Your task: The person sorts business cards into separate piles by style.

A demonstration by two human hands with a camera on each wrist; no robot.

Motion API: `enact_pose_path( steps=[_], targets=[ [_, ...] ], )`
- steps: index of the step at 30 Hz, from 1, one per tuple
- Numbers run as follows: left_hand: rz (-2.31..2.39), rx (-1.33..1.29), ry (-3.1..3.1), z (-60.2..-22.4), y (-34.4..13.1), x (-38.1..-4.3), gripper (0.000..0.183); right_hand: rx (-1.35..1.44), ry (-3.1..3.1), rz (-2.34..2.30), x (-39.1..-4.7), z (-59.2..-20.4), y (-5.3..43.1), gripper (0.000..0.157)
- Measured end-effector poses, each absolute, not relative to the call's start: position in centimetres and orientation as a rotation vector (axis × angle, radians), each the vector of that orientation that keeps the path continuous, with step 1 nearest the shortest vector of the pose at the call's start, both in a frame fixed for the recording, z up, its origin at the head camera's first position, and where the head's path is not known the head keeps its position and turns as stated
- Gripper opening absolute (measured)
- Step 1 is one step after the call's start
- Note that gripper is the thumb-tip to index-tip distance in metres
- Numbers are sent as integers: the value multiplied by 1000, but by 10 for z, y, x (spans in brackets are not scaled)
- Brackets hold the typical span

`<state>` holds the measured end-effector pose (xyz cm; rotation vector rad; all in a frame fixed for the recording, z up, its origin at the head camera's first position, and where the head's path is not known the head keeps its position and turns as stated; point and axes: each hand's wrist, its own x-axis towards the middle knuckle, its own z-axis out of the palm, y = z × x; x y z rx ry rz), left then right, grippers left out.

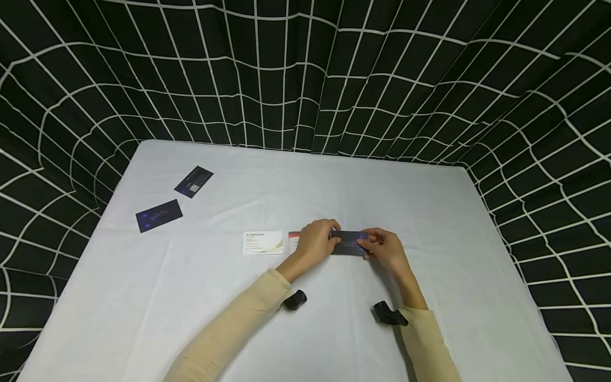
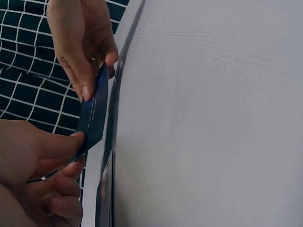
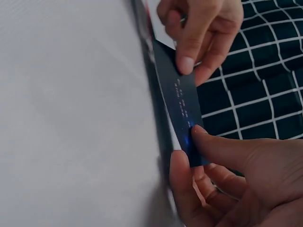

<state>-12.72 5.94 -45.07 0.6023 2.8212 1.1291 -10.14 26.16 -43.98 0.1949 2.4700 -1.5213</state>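
A dark blue business card (image 1: 348, 244) with small pale print is held between both hands, in front of the body. My left hand (image 1: 312, 241) pinches its left end, thumb on the printed face and fingers behind. At the other end, my right hand (image 1: 387, 249) pinches the card near a glowing blue motif. The right wrist view shows the card (image 3: 177, 94) tilted, with both thumbs on its face. Just left of the left hand, a card with a red top edge (image 1: 293, 240) lies partly hidden by that hand. Beside it is a white card (image 1: 262, 243) with a gold curve.
Two more dark cards lie at the far left of the white tablecloth (image 1: 215, 318): one with a QR code (image 1: 193, 182), one with blue spots (image 1: 159, 215). Black curtains with a white grid (image 1: 267, 79) surround the table. Black wrist devices (image 1: 390, 314) sit at both sleeves.
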Motion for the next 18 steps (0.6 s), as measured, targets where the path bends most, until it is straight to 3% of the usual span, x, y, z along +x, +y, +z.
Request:
enact_pose_path(
  steps=[18],
  targets=[
    [703, 744, 3047, -455, 78, -126, 18, 287, 3019, -1071, -92, -453, 257, 31]
  ],
)
